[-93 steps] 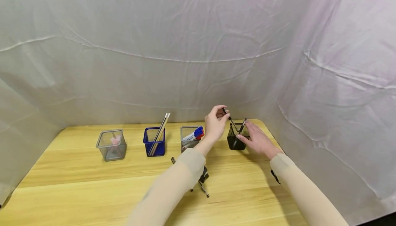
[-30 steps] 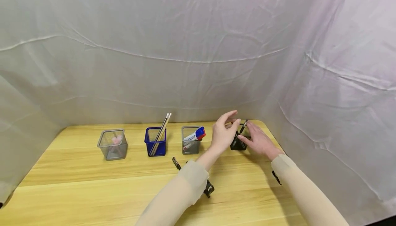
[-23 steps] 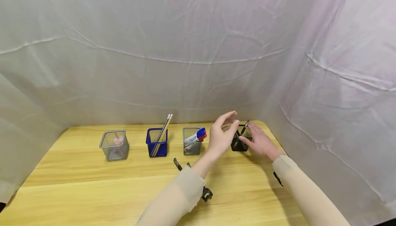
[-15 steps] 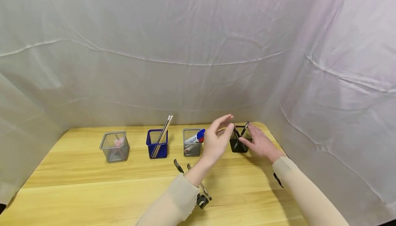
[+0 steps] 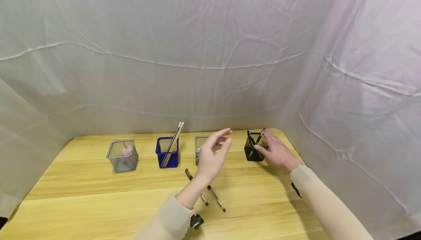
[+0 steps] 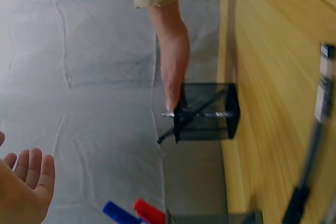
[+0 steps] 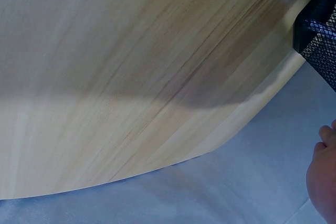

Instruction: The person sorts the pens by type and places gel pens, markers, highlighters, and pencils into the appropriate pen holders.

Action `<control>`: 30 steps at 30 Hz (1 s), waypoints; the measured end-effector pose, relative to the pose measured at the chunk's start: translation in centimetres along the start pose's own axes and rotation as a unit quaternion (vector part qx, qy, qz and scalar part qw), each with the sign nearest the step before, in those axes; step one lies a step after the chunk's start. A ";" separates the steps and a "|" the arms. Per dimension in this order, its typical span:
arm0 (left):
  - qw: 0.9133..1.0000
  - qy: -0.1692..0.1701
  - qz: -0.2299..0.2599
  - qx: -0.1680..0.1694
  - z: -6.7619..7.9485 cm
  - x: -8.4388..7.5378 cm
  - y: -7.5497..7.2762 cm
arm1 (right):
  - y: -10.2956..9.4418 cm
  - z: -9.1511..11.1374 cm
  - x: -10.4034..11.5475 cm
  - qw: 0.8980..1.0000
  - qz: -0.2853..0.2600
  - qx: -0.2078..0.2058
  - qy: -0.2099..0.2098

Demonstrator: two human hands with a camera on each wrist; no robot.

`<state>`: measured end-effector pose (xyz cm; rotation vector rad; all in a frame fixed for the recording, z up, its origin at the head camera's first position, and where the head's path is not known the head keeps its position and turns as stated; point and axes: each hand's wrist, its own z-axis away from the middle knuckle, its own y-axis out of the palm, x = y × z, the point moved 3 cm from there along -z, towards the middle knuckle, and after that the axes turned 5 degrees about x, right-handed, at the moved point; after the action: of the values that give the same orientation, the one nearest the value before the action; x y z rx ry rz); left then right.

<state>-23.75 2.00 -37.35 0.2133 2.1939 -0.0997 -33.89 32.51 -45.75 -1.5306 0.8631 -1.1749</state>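
My left hand [image 5: 210,161] hovers over the table, holding nothing, its fingers bent loosely and apart from the thumb. Below it lie two black-and-clear pens, a left pen [image 5: 189,174] and a right pen [image 5: 217,198], both partly hidden by that hand and forearm. My right hand [image 5: 279,152] holds the black mesh pen holder [image 5: 254,156] at its right side, thumb across the front and fingers by the rim. Two pens lean crossed inside, a darker pen [image 5: 250,137] to the left and a clear-barrelled pen [image 5: 260,136] near my fingertips.
Left of the hands stand a blue mesh holder [image 5: 167,159] with pencils [image 5: 173,141] and a grey mesh holder [image 5: 123,161] with something pink inside. Behind my left hand a second grey holder [image 5: 199,137] contains a blue marker [image 6: 118,213] and a red marker [image 6: 148,211]. Grey cloth [image 5: 164,86] encloses the table.
My left hand lowered a pen into the black holder and let it go. It then moved left and nearer, now covering the marker holder. My right hand has stayed at the black holder.
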 end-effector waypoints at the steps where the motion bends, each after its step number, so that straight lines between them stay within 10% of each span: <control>1: 1.000 0.000 -0.007 0.002 0.2 0.1 -0.3 | 0.0 0.0 0.0 1.000 0.001 0.000 -0.001; 18: 0.991 -0.025 -0.116 0.053 2.4 1.4 -5.8 | 0.0 0.0 -0.1 1.000 0.003 0.001 0.003; 30: 0.963 -0.051 -0.233 0.128 4.1 3.6 -9.1 | 0.0 0.0 0.0 1.000 0.002 0.001 0.004</control>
<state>-24.30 -7.10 -42.70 -0.1682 2.0850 -0.6446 -33.86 32.53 -45.78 -1.5230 0.8683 -1.1796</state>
